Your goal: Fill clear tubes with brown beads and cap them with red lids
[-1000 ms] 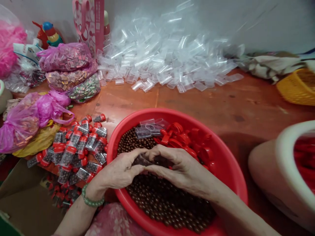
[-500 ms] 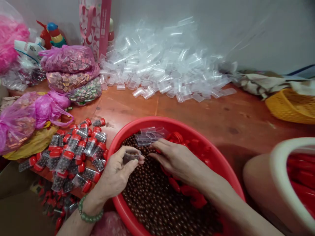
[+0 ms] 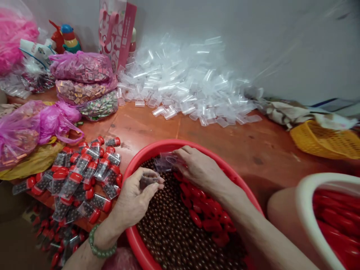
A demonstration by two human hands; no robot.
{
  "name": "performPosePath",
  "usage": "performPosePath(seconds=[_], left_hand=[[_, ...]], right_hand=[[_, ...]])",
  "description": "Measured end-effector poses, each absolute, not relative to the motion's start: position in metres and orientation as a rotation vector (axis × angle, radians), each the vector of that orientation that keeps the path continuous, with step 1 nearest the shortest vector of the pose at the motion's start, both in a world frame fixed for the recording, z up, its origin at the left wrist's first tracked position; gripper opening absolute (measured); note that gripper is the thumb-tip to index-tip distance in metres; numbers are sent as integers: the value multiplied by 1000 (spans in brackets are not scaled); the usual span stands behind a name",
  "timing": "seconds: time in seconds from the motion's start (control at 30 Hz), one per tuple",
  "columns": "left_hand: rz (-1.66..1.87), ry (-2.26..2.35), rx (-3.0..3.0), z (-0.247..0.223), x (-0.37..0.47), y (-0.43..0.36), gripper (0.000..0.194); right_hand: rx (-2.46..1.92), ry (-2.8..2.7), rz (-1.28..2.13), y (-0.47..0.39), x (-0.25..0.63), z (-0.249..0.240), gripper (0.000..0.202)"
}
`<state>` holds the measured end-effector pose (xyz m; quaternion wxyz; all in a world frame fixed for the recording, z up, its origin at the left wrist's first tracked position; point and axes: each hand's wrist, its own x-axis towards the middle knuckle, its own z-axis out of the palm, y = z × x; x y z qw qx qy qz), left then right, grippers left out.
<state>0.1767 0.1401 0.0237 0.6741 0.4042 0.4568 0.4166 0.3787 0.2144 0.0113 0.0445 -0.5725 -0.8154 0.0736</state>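
My left hand [image 3: 137, 193] holds a clear plastic container [image 3: 149, 179] between thumb and fingers, over the left side of a red basin [image 3: 131, 240]. Dark brown beads [image 3: 174, 225] fill much of the basin. My right hand [image 3: 197, 165] reaches over the basin's far part, beside several clear empty tubes [image 3: 164, 162]; its fingertips are partly hidden, and what they hold, if anything, cannot be made out. Red caps [image 3: 208, 213] lie on the beads below my right forearm.
Filled, red-capped containers [image 3: 81, 180] are heaped left of the basin. Pink bags [image 3: 81, 67] stand behind them. Clear tubes [image 3: 185, 82] pile against the wall. A yellow basket [image 3: 317, 140] and white-rimmed bucket [image 3: 303, 210] are at right.
My right hand has moved slightly up, closer over the clear tubes, and more red caps show below it. My left hand keeps its hold on the container. The view has shifted a little.
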Motion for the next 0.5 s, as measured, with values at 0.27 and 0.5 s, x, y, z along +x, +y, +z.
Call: performPosePath(seconds=[0.27,0.5], left_hand=[[951,1025,932,22,177,139,11],[984,1018,931,22,177,141,11]], right_hand=[[-1559,-2273,557,209,382,9,20],[-1633,-2059,659,196,390,13,37]])
